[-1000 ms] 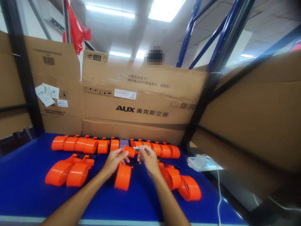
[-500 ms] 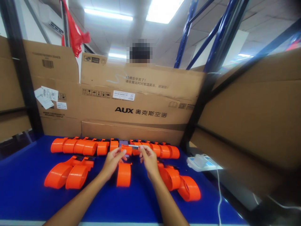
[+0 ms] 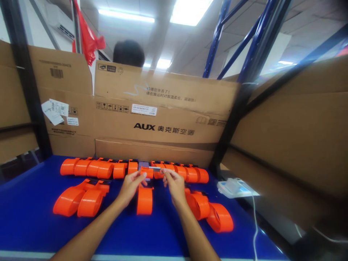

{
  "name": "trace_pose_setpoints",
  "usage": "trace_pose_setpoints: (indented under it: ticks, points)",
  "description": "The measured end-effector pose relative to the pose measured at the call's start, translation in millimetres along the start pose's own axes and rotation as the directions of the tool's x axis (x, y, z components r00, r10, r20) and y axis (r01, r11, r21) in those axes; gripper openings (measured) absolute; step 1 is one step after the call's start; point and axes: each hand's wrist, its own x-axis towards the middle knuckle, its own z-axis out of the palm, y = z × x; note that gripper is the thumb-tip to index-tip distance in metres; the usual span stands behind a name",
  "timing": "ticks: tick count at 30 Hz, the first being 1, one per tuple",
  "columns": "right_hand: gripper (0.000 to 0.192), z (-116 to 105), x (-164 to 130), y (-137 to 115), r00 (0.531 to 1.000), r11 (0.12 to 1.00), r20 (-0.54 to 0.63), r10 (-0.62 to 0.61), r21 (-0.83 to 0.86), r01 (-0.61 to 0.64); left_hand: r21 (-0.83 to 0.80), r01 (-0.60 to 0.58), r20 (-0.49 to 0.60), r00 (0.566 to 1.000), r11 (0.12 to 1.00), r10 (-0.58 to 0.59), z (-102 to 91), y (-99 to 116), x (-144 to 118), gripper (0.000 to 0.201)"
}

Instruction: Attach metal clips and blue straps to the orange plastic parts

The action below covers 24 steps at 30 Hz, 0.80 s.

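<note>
My left hand (image 3: 131, 187) pinches a small orange plastic piece (image 3: 147, 173) in front of my chest. Fingers closed, my right hand (image 3: 174, 184) grips the right end of a slim grey-white strip (image 3: 154, 169). The strip's other end meets the top of the orange piece; whether it is inserted or only touching, I cannot tell. Just below both hands, an orange band-shaped part (image 3: 144, 201) stands on the blue tabletop (image 3: 122, 235). A purplish flat object (image 3: 143, 165) lies behind the held piece, partly hidden.
Several orange loops with dark clips (image 3: 92, 168) line the back, continuing to the right (image 3: 202, 175). Larger orange loops (image 3: 89, 203) lie left, others (image 3: 220, 217) right. A white power strip (image 3: 236, 187) with a cable sits right. Cardboard (image 3: 163, 112) walls the back; a person's head (image 3: 129, 53) shows above.
Both hands keep nearly the same pose, with the orange piece and strip still together. The person's head behind the cardboard has moved left. The whole view has shifted slightly.
</note>
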Motion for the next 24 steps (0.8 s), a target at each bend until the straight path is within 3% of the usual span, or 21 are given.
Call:
trace_pose_setpoints:
  ticks: [15, 24]
  points:
    - [0.041, 1.8, -3.0, -1.8, 0.995, 0.997, 0.103, -0.016, -0.067, 0.023, 0.079, -0.039, 0.057, 0.998, 0.996, 0.034, 0.3, 9.3, -6.8, 0.04]
    - [0.044, 3.7, -5.7, -0.4, 0.988, 0.996, 0.155, 0.006, -0.088, 0.008, 0.108, -0.049, 0.113, 0.993, 0.993, 0.037, 0.5, 4.5, -6.8, 0.039]
